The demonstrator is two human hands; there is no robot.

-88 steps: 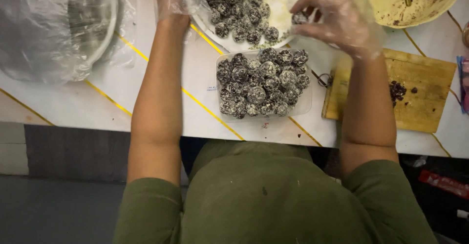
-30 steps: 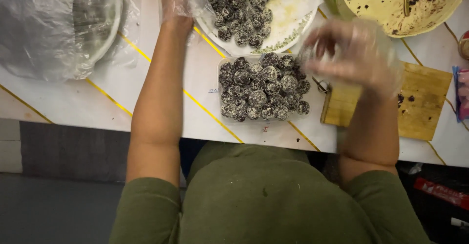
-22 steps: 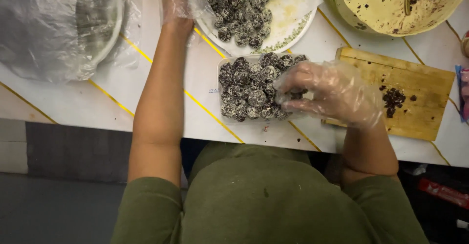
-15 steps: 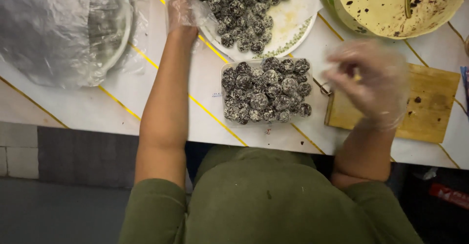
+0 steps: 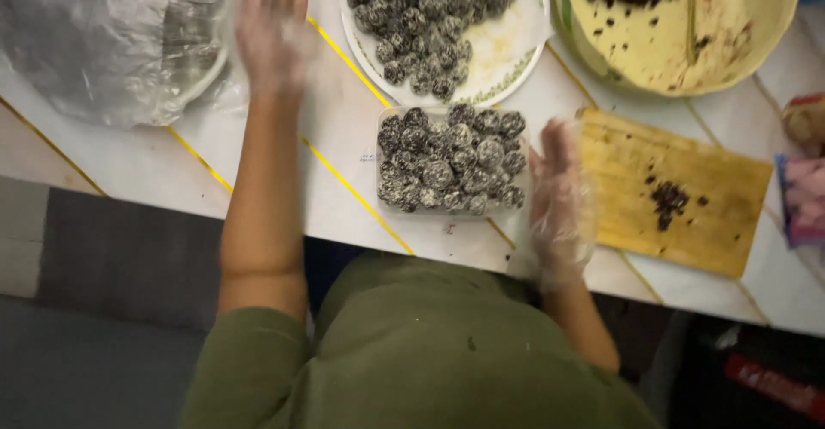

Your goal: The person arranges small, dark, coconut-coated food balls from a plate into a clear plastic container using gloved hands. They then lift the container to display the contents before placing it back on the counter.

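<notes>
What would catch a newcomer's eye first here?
The clear tub packed with dark, speckled balls, at the table's near edge. The gloved right hand rests beside it, the left hand is raised. Behind sits a plate with more balls, and right of the tub a wooden board.

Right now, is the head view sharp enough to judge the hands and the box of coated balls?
Head view: the left hand is motion-smeared, fingers indistinct; the gloved right hand is softer-edged but readable; the clear box of coated balls is fairly sharp; glare whitens the crumpled plastic wrap.
</notes>
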